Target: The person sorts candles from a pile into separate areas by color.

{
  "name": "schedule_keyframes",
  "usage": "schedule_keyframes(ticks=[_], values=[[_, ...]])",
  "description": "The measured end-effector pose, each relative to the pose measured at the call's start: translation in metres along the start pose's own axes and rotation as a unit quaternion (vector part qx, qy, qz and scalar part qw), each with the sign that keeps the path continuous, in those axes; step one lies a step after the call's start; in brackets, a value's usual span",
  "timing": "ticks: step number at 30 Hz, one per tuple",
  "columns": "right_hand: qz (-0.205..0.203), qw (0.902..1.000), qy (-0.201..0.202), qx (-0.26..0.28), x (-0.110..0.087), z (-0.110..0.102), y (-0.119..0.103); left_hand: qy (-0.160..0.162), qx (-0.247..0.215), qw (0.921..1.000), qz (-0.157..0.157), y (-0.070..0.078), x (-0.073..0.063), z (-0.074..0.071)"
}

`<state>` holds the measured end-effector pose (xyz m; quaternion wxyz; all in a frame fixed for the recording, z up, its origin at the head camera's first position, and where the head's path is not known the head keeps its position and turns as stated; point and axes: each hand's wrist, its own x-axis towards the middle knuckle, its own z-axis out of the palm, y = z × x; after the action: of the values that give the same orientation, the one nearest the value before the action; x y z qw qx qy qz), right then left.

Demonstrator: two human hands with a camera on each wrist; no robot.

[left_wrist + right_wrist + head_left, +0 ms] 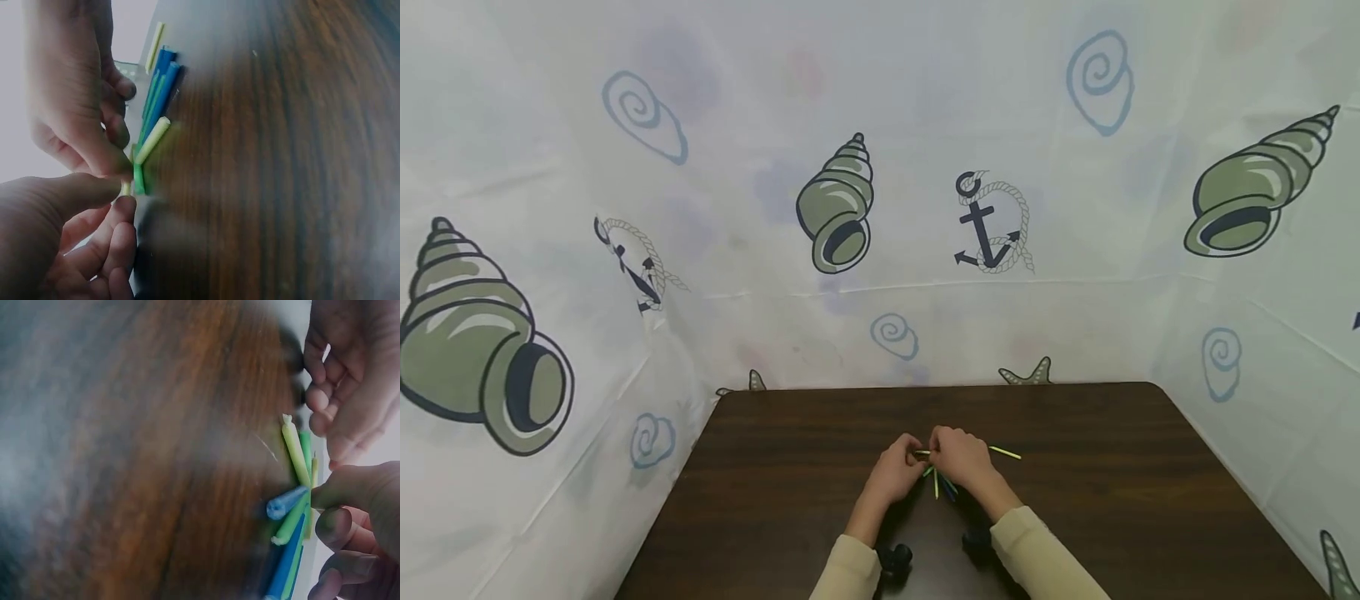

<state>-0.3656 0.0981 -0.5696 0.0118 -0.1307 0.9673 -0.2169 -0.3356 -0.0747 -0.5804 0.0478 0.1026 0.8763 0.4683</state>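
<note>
Gathered: coloured sticks (291, 523), pinched in my left hand (898, 472) and right hand (961, 458). Seemingly outstanding: one yellow stick (1005, 452), at right.

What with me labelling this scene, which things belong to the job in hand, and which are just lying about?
Likely in the job:
left hand
right hand
clustered yellow sticks, green sticks and blue sticks

Likely just there:
outlying yellow stick to the right, perhaps a spare
table
patterned sheet behind
</note>
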Motion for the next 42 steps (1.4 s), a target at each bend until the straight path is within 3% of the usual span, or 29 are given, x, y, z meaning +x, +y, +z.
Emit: schedule_keyframes(ticks=[16,24,36,42], values=[[0.030,0.9993,0.014,0.016,-0.015,-0.024,0.018,-0.004,0.033,0.9994,-0.004,-0.001,0.001,-0.001],[0.056,0.9972,0.033,0.038,-0.023,-0.041,0.038,-0.003,0.077,0.9970,-0.005,0.001,-0.001,0.004],[0.091,0.9934,0.045,0.054,-0.033,-0.059,0.073,0.006,0.092,0.9957,-0.012,0.008,0.000,0.007],[0.103,0.9920,0.044,0.057,-0.037,-0.065,0.089,0.021,0.122,0.9923,-0.005,0.010,-0.002,0.008]])
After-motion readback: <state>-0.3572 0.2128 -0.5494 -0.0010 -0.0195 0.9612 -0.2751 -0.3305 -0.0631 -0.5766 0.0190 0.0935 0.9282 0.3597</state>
